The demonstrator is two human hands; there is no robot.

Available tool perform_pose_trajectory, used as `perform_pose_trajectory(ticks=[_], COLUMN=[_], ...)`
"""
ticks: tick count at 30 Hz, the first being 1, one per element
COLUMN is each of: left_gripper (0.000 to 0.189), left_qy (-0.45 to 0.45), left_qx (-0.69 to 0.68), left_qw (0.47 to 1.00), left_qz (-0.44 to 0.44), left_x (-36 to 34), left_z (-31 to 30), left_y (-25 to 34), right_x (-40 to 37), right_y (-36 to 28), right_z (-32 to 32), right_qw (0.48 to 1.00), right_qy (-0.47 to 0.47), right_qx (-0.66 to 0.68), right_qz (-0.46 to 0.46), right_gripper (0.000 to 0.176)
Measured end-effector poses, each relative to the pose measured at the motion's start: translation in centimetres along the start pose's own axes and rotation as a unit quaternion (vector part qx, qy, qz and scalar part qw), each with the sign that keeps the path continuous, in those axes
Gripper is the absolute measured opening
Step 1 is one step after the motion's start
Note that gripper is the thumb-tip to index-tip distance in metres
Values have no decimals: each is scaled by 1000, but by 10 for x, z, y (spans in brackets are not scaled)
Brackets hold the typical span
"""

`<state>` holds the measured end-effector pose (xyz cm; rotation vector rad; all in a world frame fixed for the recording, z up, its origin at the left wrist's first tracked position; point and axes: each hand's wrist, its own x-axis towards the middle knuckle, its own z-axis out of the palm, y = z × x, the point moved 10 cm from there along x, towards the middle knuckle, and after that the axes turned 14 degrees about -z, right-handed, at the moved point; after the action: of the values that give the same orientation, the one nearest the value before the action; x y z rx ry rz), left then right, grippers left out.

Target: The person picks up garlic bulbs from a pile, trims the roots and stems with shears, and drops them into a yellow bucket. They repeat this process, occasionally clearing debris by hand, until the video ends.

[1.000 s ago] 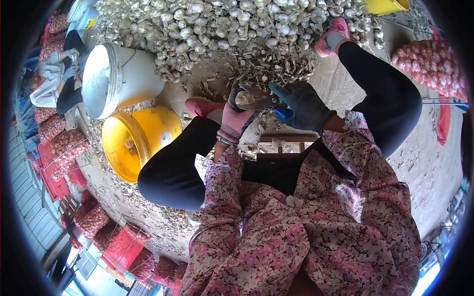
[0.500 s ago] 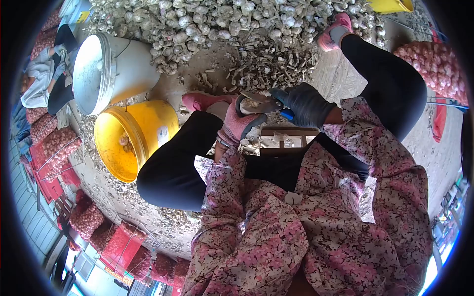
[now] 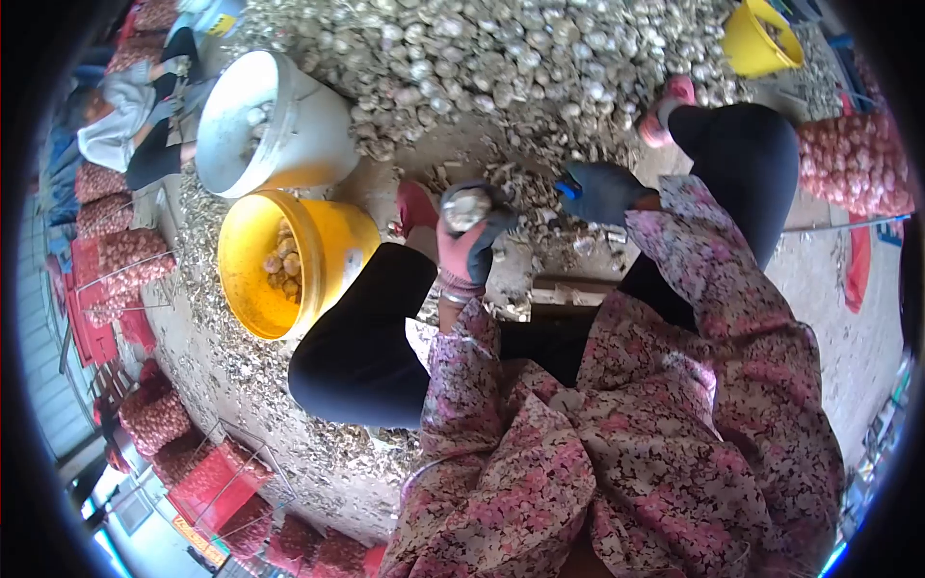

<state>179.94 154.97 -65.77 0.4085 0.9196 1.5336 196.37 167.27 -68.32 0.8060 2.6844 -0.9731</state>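
Observation:
My left hand [image 3: 466,241], in a pink glove with a dark palm, is closed around a pale garlic bulb [image 3: 466,209]. It is above the ground beside my left knee, just right of the pink shoe [image 3: 416,208]. My right hand [image 3: 605,193], in a dark grey glove, is closed on blue-handled shears [image 3: 568,188]. Only a bit of blue handle shows; the blades cannot be made out. A gap separates the two hands. Cut stems and dry scraps [image 3: 540,207] litter the ground between and beyond them.
A big garlic pile [image 3: 501,58] spreads ahead. To my left, a white bucket [image 3: 318,135] and a yellow bucket [image 3: 342,236] lean toward me, both with bulbs inside. Another yellow bucket [image 3: 752,48] stands far right. Filled red net sacks [image 3: 853,164] and a seated person [image 3: 120,116] are around.
My hands have moved apart; earlier the shears were at the garlic in my left hand. The bulb now faces up in my left hand. The view has shifted, showing more bulbs inside the buckets.

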Motion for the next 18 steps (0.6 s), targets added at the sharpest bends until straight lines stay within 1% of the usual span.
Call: perform_pose_trajectory(ticks=[1, 2, 3, 4, 5, 6, 8, 9, 10, 11, 12, 13, 14, 16, 17, 18], left_gripper=[41, 39, 28, 20, 27, 18, 23, 28, 33, 32, 32, 26, 19, 29, 34, 33], left_qy=[2, 45, 67, 85, 239, 139, 160, 11, -137, -147, -155, 65, 280, 316, 299, 299], left_qx=[-42, -23, -164, -302, -173, -422, -398, -318, -224, -247, -270, -196, -110, 7, 48, 107], left_qw=[998, 991, 972, 931, 906, 823, 856, 918, 948, 951, 949, 978, 953, 948, 952, 948], left_qz=[48, 122, 157, 185, 303, 353, 289, 237, 177, 117, 53, 14, -24, -43, -34, -17], left_x=[-2, -9, -13, -15, -57, -57, -38, -2, 29, 60, 85, 100, 98, 154, 191, 222], left_z=[1, -15, -75, -127, -75, -55, -83, -88, -89, -94, -82, -80, -80, -71, -81, -75], left_y=[21, 48, 60, 61, 126, 148, 137, 122, 95, 62, 27, 11, 8, 13, 11, 20], right_x=[-9, -19, -30, -42, -56, -71, -78, -75, -71, -67, -61, -54, -47, -34, -29, -24], right_y=[-4, -6, 11, 30, 35, 34, 33, 35, 39, 39, 43, 45, 47, 49, 51, 53], right_z=[-7, -13, 0, 12, 12, 14, 15, 13, 12, 9, 8, 5, -1, -11, -15, -13], right_qw=[1000, 999, 995, 987, 978, 965, 958, 971, 981, 985, 989, 991, 989, 978, 969, 967], right_qy=[-12, -24, -84, -144, -191, -239, -259, -215, -170, -141, -100, -51, 0, 54, 75, 76], right_qx=[-6, -12, -19, -26, -2, 25, 1, -7, -14, 19, 57, 95, 133, 188, 223, 230], right_qz=[7, 17, 40, 65, 86, 107, 120, 106, 90, 95, 93, 80, 68, 71, 77, 78], right_gripper=[38, 38, 40, 43, 44, 46, 47, 47, 48, 49, 50, 50, 49, 48, 49, 49])
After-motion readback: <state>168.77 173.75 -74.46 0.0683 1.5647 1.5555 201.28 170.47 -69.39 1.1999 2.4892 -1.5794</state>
